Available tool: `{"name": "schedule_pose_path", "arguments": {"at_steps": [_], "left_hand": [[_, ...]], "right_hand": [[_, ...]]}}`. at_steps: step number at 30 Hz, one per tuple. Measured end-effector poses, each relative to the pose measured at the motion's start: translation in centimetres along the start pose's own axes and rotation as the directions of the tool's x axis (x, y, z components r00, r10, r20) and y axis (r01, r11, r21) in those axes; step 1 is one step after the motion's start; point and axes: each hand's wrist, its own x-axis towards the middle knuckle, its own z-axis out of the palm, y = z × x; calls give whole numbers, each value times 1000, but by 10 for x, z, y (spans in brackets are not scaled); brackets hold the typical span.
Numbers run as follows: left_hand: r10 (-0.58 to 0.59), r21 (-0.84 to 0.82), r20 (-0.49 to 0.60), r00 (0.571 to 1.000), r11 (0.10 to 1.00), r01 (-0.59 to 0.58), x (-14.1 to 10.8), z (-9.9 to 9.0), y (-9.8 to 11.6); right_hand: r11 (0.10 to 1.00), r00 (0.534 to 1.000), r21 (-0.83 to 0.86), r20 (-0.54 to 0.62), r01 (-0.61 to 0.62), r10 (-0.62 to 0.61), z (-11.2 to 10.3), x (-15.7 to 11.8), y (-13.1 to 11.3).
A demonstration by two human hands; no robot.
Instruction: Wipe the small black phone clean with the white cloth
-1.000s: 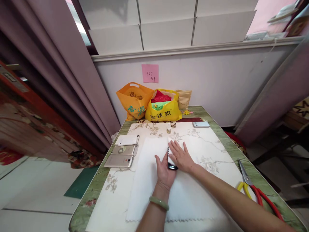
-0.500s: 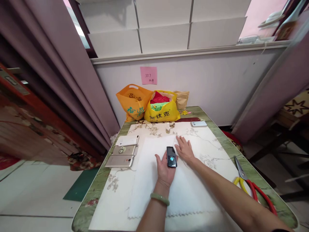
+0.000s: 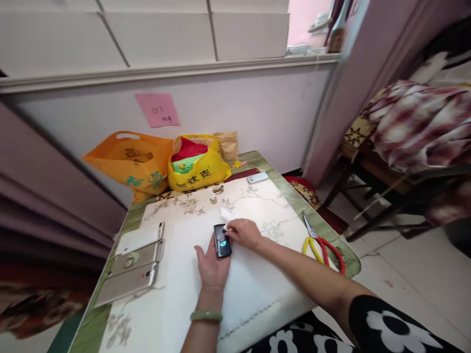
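Phone [image 3: 222,248] between table [image 3: 352,264] edges: likely light, stiff; grip sides. Left hand [image 3: 212,269] beneath, thumb spread, fingers hidden; right hand [image 3: 245,233] pinches cloth [image 3: 224,227].

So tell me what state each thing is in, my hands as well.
Left hand: open, palm up
Right hand: fingers pinched together
White cloth: gripped by those fingers, partly hidden
Keypad phone: face up on the upturned palm
Scissors: blades closed
Three phones: backs up
Silver phone: lying flat
Orange bag: standing upright
Yellow bag: open, stuffed
Paper bag: upright
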Motion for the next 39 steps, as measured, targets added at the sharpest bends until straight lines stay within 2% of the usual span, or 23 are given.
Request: {"name": "schedule_pose_path", "arguments": {"at_steps": [3,5,7,9,10,12,13,15,17,19,21,23,25,27,29,31,33,36,39], "left_hand": [[-20,5,40,999,1000,19,1,-3,1],[-33,24,22,999,999,32,-1,-5,2],[-53,42,-30,998,998,54,-4,-5,4],[-75,48,-84,994,996,80,-9,-4,5],[-73,53,-107,992,995,80,-12,-2,5],[-75,72,-99,992,994,82,-16,2,3],[-84,80,-96,992,993,92,-18,5,3],[-91,86,-110,990,991,101,-20,10,1],[-98,79,-119,988,991,107,-21,15,0],[-92,60,-126,988,993,100,-21,20,-1],[-76,45,-134,988,996,83,-20,24,-2],[-58,43,-131,990,997,64,-19,28,-2],[-43,45,-125,991,998,49,-19,30,-3],[-51,51,-128,990,997,58,-20,29,-1],[-94,69,-177,980,992,107,-21,25,1],[-141,89,-247,959,982,167,-23,21,4],[-177,85,-279,944,975,208,-22,19,6],[-152,43,-199,968,986,163,-19,23,5],[-101,22,-92,991,994,104,-17,27,5]], "right_hand": [[996,996,5,18,-90,90,-17,4,-8],[989,995,114,-8,-93,95,-27,1,-16],[954,999,297,17,41,-48,-33,-3,-21],[867,961,468,116,169,-250,-32,-5,-20],[872,972,471,104,137,-209,-29,-4,-18],[931,999,363,-29,42,-34,-17,-1,-16],[951,998,307,-63,49,-32,-9,0,-17],[963,981,189,-46,192,-187,8,-2,-23],[925,928,116,47,363,-370,20,-5,-31],[891,882,93,134,444,-453,25,-2,-34],[906,885,75,191,418,-424,26,10,-29],[943,921,29,210,331,-329,24,27,-19],[964,952,-32,173,263,-254,22,36,-8],[956,955,-69,113,284,-276,22,31,-2],[922,921,-59,89,384,-378,24,13,-4],[869,861,6,136,494,-490,26,-6,-11],[858,841,43,181,512,-511,28,-12,-18],[910,895,-14,188,414,-405,30,6,-17],[956,962,-130,104,264,-252,32,27,-7]]}}
